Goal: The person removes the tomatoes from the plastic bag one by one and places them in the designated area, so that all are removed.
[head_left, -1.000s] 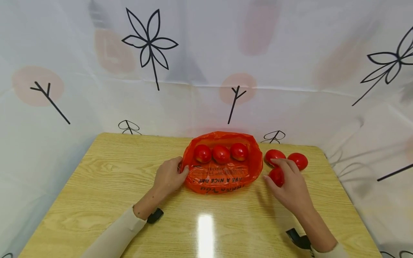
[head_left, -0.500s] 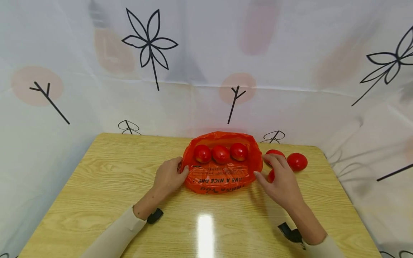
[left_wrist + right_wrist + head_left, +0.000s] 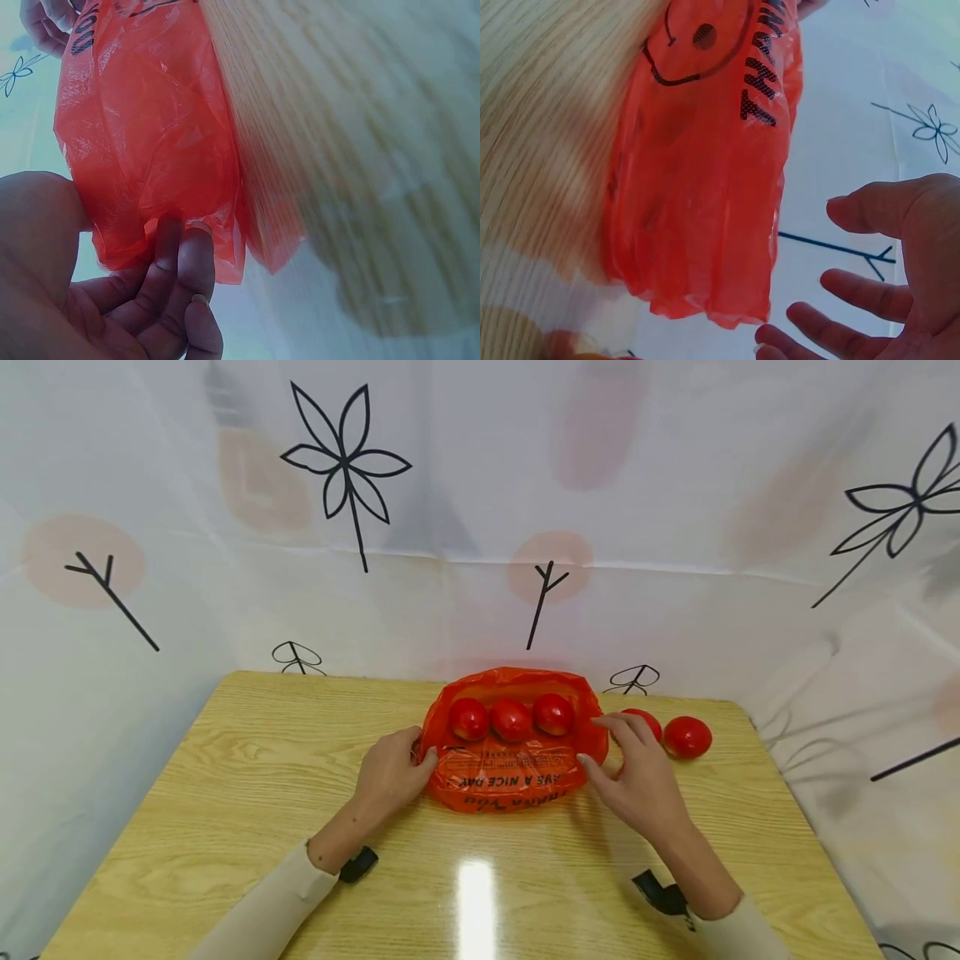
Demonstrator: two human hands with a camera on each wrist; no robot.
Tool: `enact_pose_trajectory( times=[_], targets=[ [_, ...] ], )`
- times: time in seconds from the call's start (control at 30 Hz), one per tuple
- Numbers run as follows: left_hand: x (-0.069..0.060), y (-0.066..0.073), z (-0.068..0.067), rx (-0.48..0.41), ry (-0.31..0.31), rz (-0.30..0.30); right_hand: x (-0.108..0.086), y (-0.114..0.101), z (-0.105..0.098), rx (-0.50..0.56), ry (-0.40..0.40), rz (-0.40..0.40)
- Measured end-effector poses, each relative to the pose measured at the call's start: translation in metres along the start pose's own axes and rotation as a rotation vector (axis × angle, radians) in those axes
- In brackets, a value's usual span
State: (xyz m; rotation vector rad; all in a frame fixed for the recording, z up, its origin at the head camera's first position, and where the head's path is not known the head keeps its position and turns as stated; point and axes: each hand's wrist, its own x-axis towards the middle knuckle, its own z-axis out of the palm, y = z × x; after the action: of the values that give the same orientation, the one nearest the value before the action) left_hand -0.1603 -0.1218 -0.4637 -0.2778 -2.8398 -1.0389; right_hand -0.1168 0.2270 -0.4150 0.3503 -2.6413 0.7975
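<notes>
An orange-red plastic bag (image 3: 510, 781) stands with its mouth wide on the table, three glossy red oval fruits (image 3: 512, 720), like tomatoes, inside. My left hand (image 3: 393, 774) pinches the bag's left rim, thumb on one side and fingers on the other, as the left wrist view also shows. Close to the right rim is my right hand (image 3: 641, 781), its fingers spread. Nothing lies between those fingers (image 3: 862, 289) in the right wrist view, where they are apart from the bag (image 3: 697, 172). Whether they touch the rim in the head view, I cannot tell.
Right of the bag a similar red fruit (image 3: 687, 737) lies on the wooden table (image 3: 247, 760); another (image 3: 647, 722) is partly behind my right hand. A sliver of red shows beneath that hand. A printed white cloth (image 3: 450, 527) hangs behind and beside the table.
My right hand has moved left, from over the loose red fruits to the bag's right rim. My left hand and the bag have stayed in place.
</notes>
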Motion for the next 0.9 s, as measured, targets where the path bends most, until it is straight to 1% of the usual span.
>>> enact_pose_trajectory(
  times=[0.2,0.4,0.5,0.9],
  targets=[
    [0.0,0.0,0.0,0.003,-0.006,-0.007,0.005,-0.004,0.006,0.009,-0.01,0.011],
    [0.001,0.0,0.0,0.0,-0.009,-0.006,0.008,-0.006,0.008,-0.005,0.034,-0.013],
    [0.001,0.0,0.0,-0.002,-0.009,-0.005,0.01,-0.007,0.008,-0.009,0.043,-0.014],
    [0.0,0.0,0.001,-0.005,-0.009,-0.011,0.014,-0.016,0.014,0.016,-0.009,0.013]
  ],
)
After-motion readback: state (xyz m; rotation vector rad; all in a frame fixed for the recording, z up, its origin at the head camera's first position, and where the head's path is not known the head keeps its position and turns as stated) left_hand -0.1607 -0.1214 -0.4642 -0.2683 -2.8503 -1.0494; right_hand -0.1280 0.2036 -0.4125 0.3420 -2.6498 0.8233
